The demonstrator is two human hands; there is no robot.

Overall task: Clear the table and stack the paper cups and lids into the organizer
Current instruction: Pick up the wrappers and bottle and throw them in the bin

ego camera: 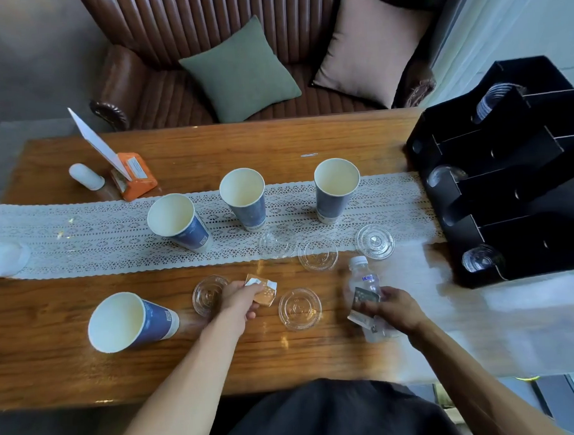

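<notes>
From my feed, the organizer point(523, 178) runs off the right edge, my right hand point(395, 308) covers the clear bottle's point(364, 286) lower half, and glare washes out the counter point(504, 322) beside it.

Brown leather sofa point(269, 35), green cushion point(239, 70), pink cushion point(366, 47).

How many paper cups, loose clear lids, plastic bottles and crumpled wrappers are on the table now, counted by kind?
Paper cups: 4
Loose clear lids: 6
Plastic bottle, in right hand: 1
Crumpled wrapper, in left hand: 1
Total: 12
</notes>
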